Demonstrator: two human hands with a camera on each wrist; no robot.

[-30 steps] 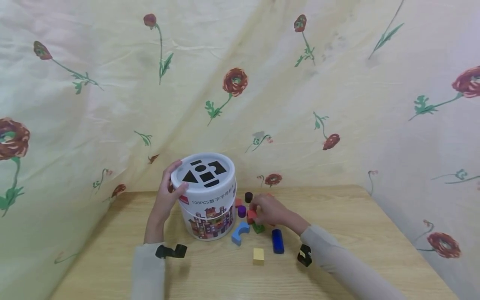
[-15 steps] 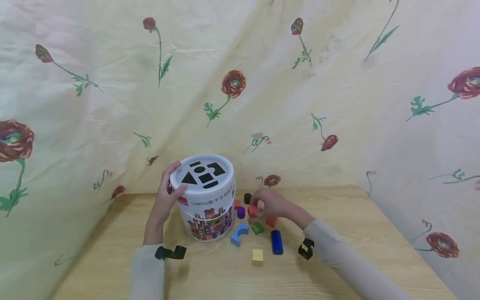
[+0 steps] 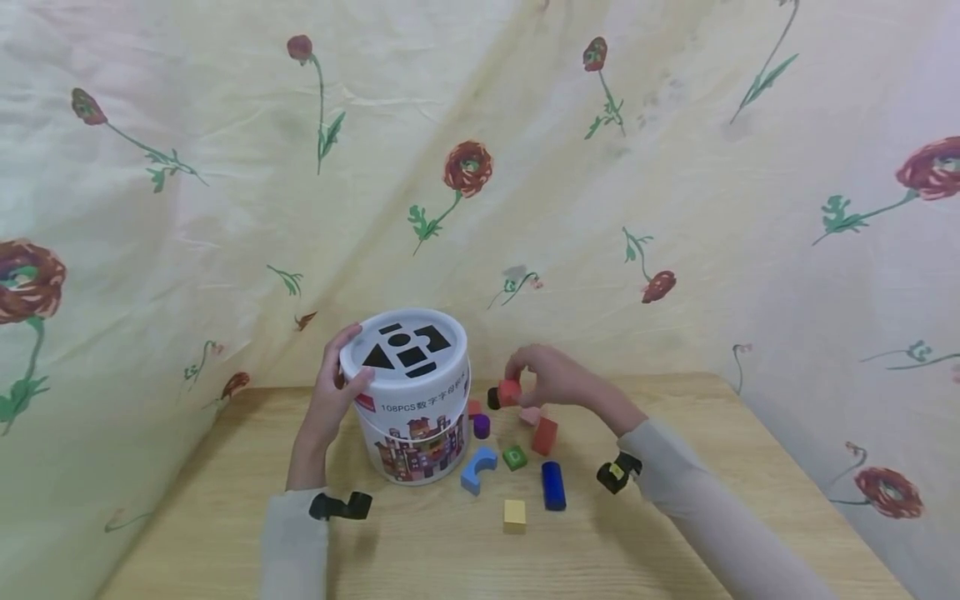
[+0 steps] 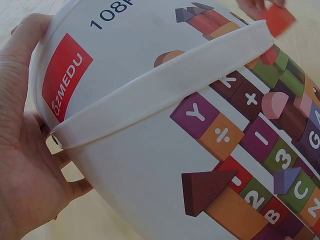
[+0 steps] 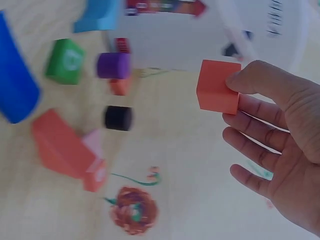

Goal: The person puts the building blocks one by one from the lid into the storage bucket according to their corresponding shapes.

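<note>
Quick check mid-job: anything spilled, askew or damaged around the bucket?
Nothing stands out. The bucket stands upright, its lid looks seated, and the left hand grips it. Loose blocks lie scattered beside it; the red block in the right hand shows no visible damage.

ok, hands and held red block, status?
Left hand grips bucket rim. Right hand pinches red block, off table. Nothing seen over lid holes.

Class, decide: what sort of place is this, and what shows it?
Perhaps a tabletop play corner, though the room beyond is hidden: a wood-grained table bears a white toy-block bucket and loose coloured blocks, with a wrinkled flower-patterned backdrop behind.
</note>
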